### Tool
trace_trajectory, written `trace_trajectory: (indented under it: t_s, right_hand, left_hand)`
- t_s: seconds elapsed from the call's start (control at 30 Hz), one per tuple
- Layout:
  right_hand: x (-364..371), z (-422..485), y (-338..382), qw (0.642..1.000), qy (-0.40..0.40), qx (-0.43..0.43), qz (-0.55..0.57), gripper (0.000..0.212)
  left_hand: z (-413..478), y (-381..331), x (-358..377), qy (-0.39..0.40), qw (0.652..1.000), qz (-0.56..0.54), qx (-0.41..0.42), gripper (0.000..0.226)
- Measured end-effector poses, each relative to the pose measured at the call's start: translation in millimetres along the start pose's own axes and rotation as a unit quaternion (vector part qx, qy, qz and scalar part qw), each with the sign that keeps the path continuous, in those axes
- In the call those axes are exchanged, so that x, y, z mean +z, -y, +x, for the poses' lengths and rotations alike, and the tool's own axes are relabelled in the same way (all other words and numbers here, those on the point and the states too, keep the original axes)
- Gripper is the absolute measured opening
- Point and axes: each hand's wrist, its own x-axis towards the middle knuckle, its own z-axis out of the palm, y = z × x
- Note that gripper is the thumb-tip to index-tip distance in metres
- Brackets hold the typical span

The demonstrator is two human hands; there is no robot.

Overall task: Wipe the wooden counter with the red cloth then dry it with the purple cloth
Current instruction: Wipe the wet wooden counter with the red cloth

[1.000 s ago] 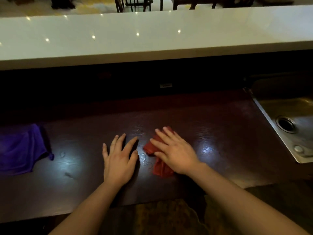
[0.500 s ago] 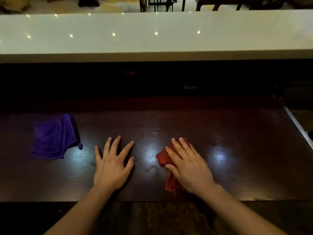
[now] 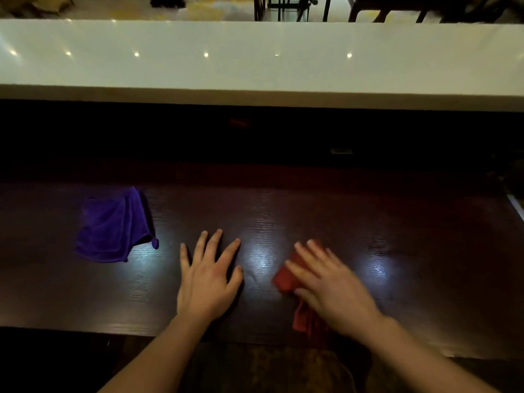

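The dark wooden counter [image 3: 397, 251] runs across the view, glossy with light spots. My right hand [image 3: 329, 287] lies flat on the crumpled red cloth [image 3: 283, 279], pressing it to the wood near the front edge; the hand is blurred and most of the cloth is hidden under it. To its left, my left hand [image 3: 208, 282] rests flat on bare wood with its fingers spread and nothing in it. Further left the purple cloth [image 3: 113, 228] lies loosely folded on the counter, apart from both hands.
A raised white bar top [image 3: 255, 58] runs along the back above a dark recess. A metal sink rim [image 3: 516, 205] shows at the far right edge. Chair legs [image 3: 283, 7] stand beyond the bar. The counter's front edge lies just below my wrists.
My view has shifted left, so the sink has slid almost out of sight and the purple cloth is more central. My right hand has slid the red cloth a little to the right of my left hand.
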Motion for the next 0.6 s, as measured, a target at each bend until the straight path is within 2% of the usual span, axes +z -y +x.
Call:
trace_trajectory:
  t_s: [0.1,0.17,0.23,0.3,0.4,0.47,0.53,0.6]
  right_hand:
    - [-12.7,47.0,-47.0,0.979,-0.019,0.202,0.013,0.057]
    - [-17.0,90.0,-49.1,0.960,-0.025,0.278,0.026,0.056]
    - [-16.9,125.5,-24.9,0.966,-0.026,0.256,0.040,0.055]
    - [-13.2,139.6,9.9,0.985,-0.015,0.167,0.035,0.055]
    - [-1.8,96.4,53.5,1.000,0.000,0.010,0.027,0.055]
    - [2.7,47.8,51.0,0.998,0.000,-0.054,0.026,0.054]
    - [1.9,23.5,12.0,0.999,-0.014,-0.034,0.002,0.054]
    - [-5.9,29.2,-31.5,0.996,-0.018,0.089,-0.001,0.054]
  left_hand:
    - [0.8,-1.3,1.0,-0.001,1.000,-0.003,-0.001,0.055]
    - [0.5,-1.5,1.3,-0.006,1.000,-0.011,0.003,0.055]
    - [-0.6,-0.8,-0.1,-0.018,1.000,-0.025,0.000,0.057]
    - [-1.2,-0.6,-2.7,-0.031,0.998,-0.051,-0.007,0.060]
    - [-2.5,0.5,-5.4,-0.051,0.994,-0.098,-0.009,0.064]
    - [-2.6,1.6,-6.5,-0.056,0.993,-0.107,-0.008,0.065]
    - [-2.9,-0.3,-6.2,-0.049,0.995,-0.086,-0.001,0.065]
    - [-3.6,-2.8,-6.0,-0.036,0.998,-0.057,0.012,0.066]
